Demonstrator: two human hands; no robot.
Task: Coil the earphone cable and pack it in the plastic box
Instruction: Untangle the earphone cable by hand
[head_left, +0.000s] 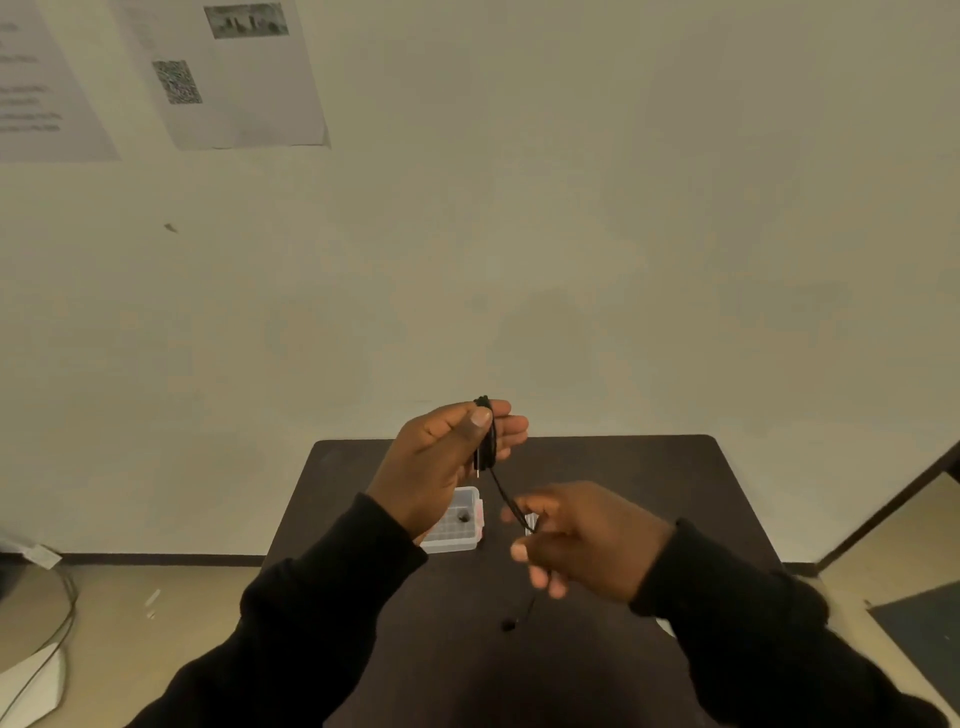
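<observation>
My left hand (441, 457) is raised above the dark table (649, 483), with loops of the black earphone cable (487, 441) wound round its fingers and the thumb pressed on them. A loose strand runs down and right to my right hand (582, 535), which pinches it. Below that hand an earbud (508, 625) dangles on the cable's end. The clear plastic box (457, 525) stands open on the table under my left wrist, partly hidden by it; a small dark item lies inside.
The small table stands against a plain wall with paper sheets (234, 73) taped up at the top left. Cables (52, 639) lie on the floor to the left. A dark frame edge (883, 509) runs along the right.
</observation>
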